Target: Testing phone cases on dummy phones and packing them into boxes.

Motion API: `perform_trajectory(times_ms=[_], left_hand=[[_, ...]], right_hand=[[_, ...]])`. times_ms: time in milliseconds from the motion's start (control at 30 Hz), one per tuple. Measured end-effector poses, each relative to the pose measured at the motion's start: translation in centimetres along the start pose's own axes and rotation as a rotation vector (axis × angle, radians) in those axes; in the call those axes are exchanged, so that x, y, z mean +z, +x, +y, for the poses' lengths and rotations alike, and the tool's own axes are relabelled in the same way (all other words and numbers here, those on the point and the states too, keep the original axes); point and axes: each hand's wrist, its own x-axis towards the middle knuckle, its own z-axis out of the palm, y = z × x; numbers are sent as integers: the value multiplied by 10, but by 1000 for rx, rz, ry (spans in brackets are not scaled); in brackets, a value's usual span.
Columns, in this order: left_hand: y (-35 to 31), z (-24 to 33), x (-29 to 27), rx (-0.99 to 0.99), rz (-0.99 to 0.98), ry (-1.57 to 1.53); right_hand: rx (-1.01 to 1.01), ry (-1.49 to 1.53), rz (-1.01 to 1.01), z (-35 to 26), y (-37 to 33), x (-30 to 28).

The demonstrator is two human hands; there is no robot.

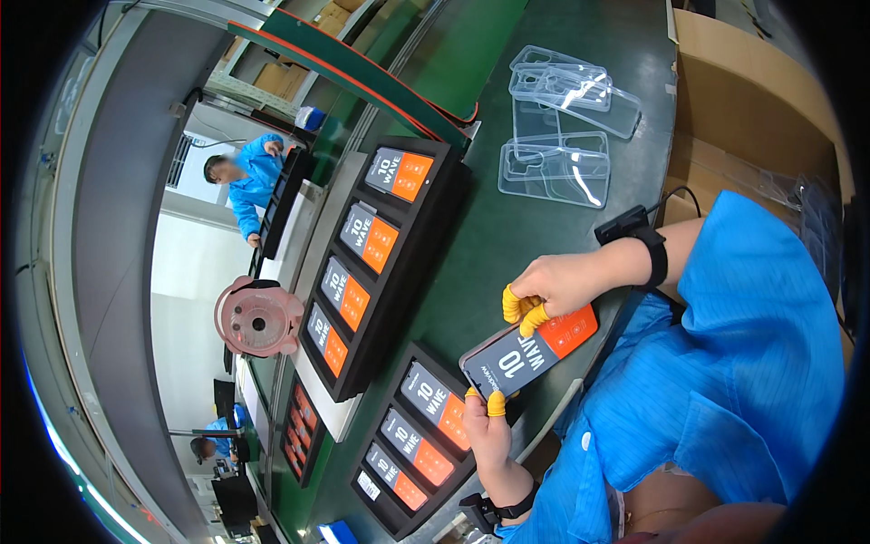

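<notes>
A smartphone (507, 358) with a printed grey-and-orange front film lies tilted between my hands, over the edge of the green workbench. My left hand (489, 440), with yellow finger cots on thumb and finger, grips its grey end. My right hand (557, 286), also in yellow finger cots, pinches the long edge of the phone near the middle. A black foam tray (396, 519) beside my left hand holds several like phones (414, 446). Clear plastic phone cases (553, 172) lie loosely piled on the bench beyond my right hand.
A raised stack of black trays (408, 258) carries several more phones. Behind it stand a pink fan (258, 319) and a green divider (344, 72) with an orange edge. An open cardboard box (725, 100) adjoins the bench. A person in blue (249, 190) works opposite.
</notes>
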Motion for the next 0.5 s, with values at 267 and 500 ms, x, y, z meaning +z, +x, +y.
perform_trajectory(times_ms=[267,500], left_hand=[[0,-3,-1,-23,-63,-52],[4,-4,2,-24,-79,-145]], right_hand=[[-26,111,-165,7,6,-16],[-288,40,-1,16,2,-8]])
